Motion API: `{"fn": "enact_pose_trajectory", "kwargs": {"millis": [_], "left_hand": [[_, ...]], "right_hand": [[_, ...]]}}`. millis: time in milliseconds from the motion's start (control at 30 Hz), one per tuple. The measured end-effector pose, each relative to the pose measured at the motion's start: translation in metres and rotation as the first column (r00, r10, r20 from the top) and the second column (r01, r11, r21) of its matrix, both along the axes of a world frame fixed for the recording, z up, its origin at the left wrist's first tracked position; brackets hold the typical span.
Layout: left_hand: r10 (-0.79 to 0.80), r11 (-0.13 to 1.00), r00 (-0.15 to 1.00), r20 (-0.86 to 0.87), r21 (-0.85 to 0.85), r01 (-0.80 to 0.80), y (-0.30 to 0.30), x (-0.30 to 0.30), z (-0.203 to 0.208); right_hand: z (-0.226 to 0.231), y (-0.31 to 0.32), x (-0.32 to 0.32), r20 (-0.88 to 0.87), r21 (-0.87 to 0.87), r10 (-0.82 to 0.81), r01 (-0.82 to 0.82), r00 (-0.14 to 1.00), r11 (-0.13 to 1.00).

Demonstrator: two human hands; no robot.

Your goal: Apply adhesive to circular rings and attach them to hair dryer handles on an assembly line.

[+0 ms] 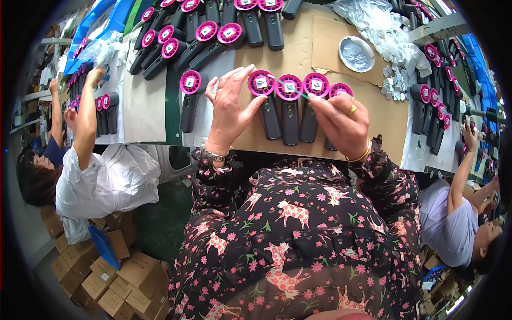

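Several black-handled devices with round pink heads lie in a row before me; white squares with grey centres sit on the heads. My left hand is open, fingers stretched, its thumb and forefinger beside the head of the row's leftmost device. In my right hand is a thin stick, pinched between thumb and fingers, greenish near the grip with a pale tip. It slants over the second device, its tip toward the first. My right hand partly covers the rightmost device. Another device lies apart, left of my left hand.
A white bowl of grey paste stands on cardboard at back right, beside small grey metal pieces and clear plastic bags. More devices crowd the back. People work at both sides; cartons are stacked lower left.
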State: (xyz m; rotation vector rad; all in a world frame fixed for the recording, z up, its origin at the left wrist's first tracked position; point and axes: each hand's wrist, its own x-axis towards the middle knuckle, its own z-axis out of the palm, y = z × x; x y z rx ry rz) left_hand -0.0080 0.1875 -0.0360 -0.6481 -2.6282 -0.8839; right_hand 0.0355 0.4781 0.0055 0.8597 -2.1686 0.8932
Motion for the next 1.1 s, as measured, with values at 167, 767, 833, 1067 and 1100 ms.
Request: {"fn": "enact_pose_trajectory", "kwargs": {"millis": [167,767,833,1067,1100], "left_hand": [[-0.021,1.000,1.000,-0.008,-0.022,0.021,-0.001,0.005,0.014],[-0.066,0.997,0.994,-0.092,-0.054,0.061,0.004,0.010,0.040],[-0.073,0.996,0.992,-0.102,-0.060,0.067,0.000,0.010,0.047],[-0.547,0.826,0.836,-0.037,-0.185,0.532,0.000,0.032,0.039],[-0.534,0.833,0.844,-0.036,-0.189,0.519,-0.001,0.036,0.038]], "right_hand": [[-0.008,0.052,-0.005,0.033,-0.043,-0.255,0.257,0.966,0.966],[-0.037,0.127,-0.021,-0.227,0.373,-0.460,0.512,0.859,0.773],[-0.036,0.123,-0.004,-0.117,0.301,-0.447,0.461,0.887,0.835],[-0.049,0.082,0.053,0.694,-0.057,-0.176,0.297,0.698,0.953],[-0.047,0.072,0.054,0.696,-0.103,-0.148,0.302,0.702,0.948]]}}
